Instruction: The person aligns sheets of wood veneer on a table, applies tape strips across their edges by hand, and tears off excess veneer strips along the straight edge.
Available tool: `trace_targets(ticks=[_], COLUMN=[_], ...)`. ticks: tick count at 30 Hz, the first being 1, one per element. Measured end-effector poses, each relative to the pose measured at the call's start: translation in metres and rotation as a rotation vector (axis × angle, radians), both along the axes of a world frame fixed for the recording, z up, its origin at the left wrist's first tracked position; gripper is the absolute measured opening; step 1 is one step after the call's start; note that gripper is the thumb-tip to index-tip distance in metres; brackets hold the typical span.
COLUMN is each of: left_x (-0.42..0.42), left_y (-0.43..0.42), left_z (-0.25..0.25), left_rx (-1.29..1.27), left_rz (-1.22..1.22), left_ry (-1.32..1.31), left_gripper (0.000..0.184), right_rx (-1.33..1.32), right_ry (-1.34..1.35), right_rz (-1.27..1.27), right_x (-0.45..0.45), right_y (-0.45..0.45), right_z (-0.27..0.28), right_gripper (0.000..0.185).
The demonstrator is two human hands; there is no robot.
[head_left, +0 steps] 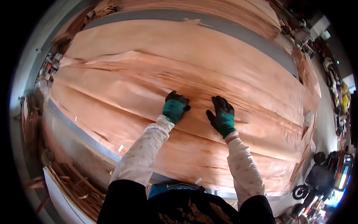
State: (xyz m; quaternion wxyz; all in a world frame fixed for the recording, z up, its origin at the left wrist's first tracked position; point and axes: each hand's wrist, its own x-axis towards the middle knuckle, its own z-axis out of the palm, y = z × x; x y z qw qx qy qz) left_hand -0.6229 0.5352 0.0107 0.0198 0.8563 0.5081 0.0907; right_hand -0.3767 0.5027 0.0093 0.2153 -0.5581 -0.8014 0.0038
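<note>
Thin reddish-brown wood veneer sheets (126,87) lie layered across a wide table, with long wrinkles and overlapping folds running from left to right. Both my hands wear gloves, dark on the fingers and green on the back. Near the middle of the sheets, my left hand (176,107) has its fingers curled down against the veneer at a fold; its fingertips are partly hidden. A little to the right, my right hand (222,116) lies on the veneer with fingers stretched forward and thumb spread to the side, holding nothing.
A grey table edge (257,35) shows beyond the sheets, with a stack of veneer (209,8) behind it. Veneer scraps (74,186) fill the lower left. Torn pieces (308,80) hang at the right end. A wheeled vehicle (315,179) stands at lower right.
</note>
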Motion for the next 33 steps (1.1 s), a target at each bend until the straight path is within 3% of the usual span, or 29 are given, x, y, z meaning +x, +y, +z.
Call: trace_targets(ticks=[1,2,3,5,7,10,15,19,23,25,26,29,33], left_x=[-0.003,-0.006,0.001,0.002,-0.005,-0.02,-0.038,-0.052,-0.051,-0.046,-0.045,-0.045,-0.056], left_y=[-0.004,-0.008,-0.001,-0.015,-0.03,-0.064,-0.141,-0.215,-0.28,-0.302,-0.311,-0.317,-0.302], left_z=[-0.003,-0.01,-0.02,0.001,0.022,0.057,0.085,0.073,0.029,0.018,0.019,0.042,0.058], left_rx=[0.092,0.197,0.107,0.315,0.226,0.257,0.346,0.164,0.099,-0.089,-0.043,-0.23,-0.452], left_rz=[-0.03,-0.038,-0.093,-0.129,-0.102,-0.088,-0.108,-0.094,0.048,0.082,0.064,0.114,0.001], left_ry=[-0.075,-0.133,-0.082,-0.227,-0.2,-0.253,-0.283,-0.155,-0.179,-0.224,-0.281,-0.121,-0.147], left_gripper=[0.018,0.015,0.01,0.006,0.007,0.012,0.022,0.025,0.021,0.019,0.013,0.007,0.015], right_rx=[0.014,-0.163,-0.319,-0.343,-0.537,-0.496,-0.422,-0.419,-0.73,-0.553,-0.492,-0.418,-0.466], right_ry=[0.014,-0.033,-0.066,-0.155,0.125,0.124,-0.039,-0.072,0.18,-0.011,-0.024,-0.141,-0.027], right_rz=[0.025,0.032,0.08,0.074,0.083,0.282,0.483,0.488,0.398,0.501,0.517,0.505,0.498], right_x=[0.001,0.016,0.02,0.032,0.034,0.031,0.024,0.012,0.009,0.004,0.003,0.003,0.01], right_y=[0.009,0.01,0.021,0.021,0.015,0.003,-0.085,-0.17,-0.234,-0.249,-0.257,-0.268,-0.266], right_z=[0.011,0.026,0.033,0.029,0.055,0.083,0.135,0.123,0.07,0.05,0.043,0.037,0.036], right_gripper=[0.063,0.063,0.063,0.065,0.065,0.059,0.073,0.079,0.075,0.069,0.062,0.058,0.053])
